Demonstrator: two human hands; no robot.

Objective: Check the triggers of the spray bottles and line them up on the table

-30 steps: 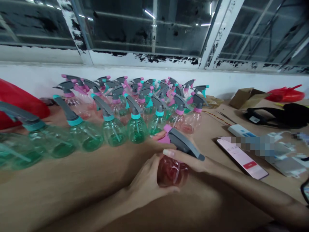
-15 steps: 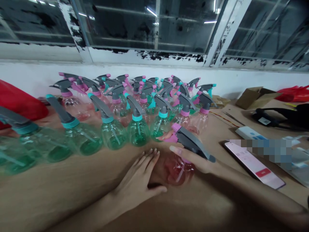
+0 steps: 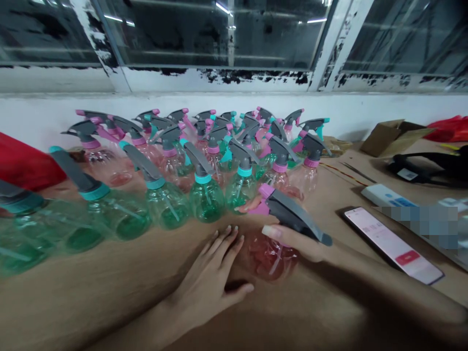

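My right hand (image 3: 292,241) is closed round the neck of a pink spray bottle (image 3: 272,258) with a grey trigger head (image 3: 296,222) and pink nozzle, which stands on the brown tabletop (image 3: 109,292). My left hand (image 3: 212,278) lies open just left of the bottle, fingers stretched out and close to its side. Behind them stands a crowd of several green and pink spray bottles (image 3: 204,195).
A phone (image 3: 393,243) with a lit screen lies right of the bottle. Further right are a white box (image 3: 385,195), a black strap (image 3: 427,168) and an open cardboard box (image 3: 393,136). A red bag (image 3: 25,165) sits at the left. A white wall and windows run behind.
My left hand has let go of the pink bottle's body and opened flat beside it. The bottle has shifted slightly away, still held at the neck by my right hand.
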